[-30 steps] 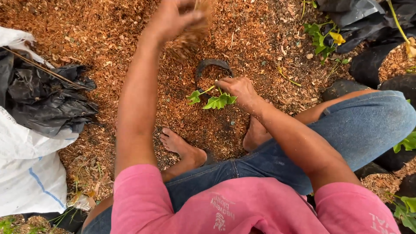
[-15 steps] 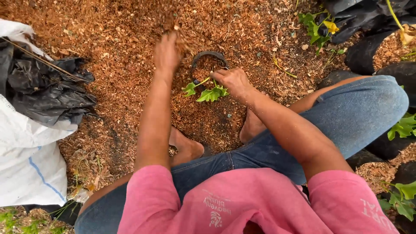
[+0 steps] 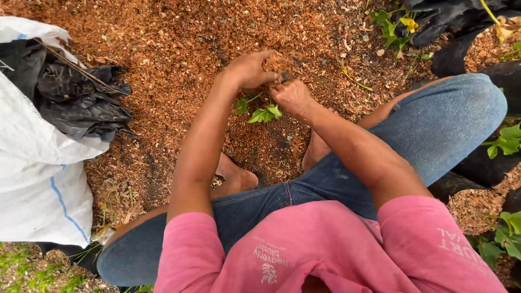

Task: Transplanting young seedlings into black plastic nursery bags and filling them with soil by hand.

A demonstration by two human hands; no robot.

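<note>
Sawdust-like orange-brown mulch [image 3: 163, 65] is covering the ground all around the squatting person. At the left edge a white woven sack [image 3: 38, 179] is lying with crumpled black plastic sheeting [image 3: 81, 100] bunched on top of it. Along the right side, black grow bags [image 3: 477, 165] filled with the same mulch are standing, some with green leafy plants [image 3: 504, 142] in them, and a small plant with a yellow flower [image 3: 408, 24] is growing near the top right. The person's bare feet [image 3: 234, 180] and blue-jeaned knee [image 3: 456, 116] are crowding the space below the work.

The left hand [image 3: 251, 69] is cupping a clump of mulch [image 3: 275, 64], its fingers curled around it, right over the mouth of a small black grow bag, which the two hands are almost wholly hiding. The right hand [image 3: 291, 96] is sitting just beside and below it, its fingers pressed together and pinching the stem of a green seedling [image 3: 261, 112] near its base. The seedling is lying between the two forearms, touching the right hand. Its long axis is running roughly sideways, leaning low: the stem end is at the right under the fingers, while the lobed leaves are pointing left and slightly toward the person, just above the mulch.
</note>
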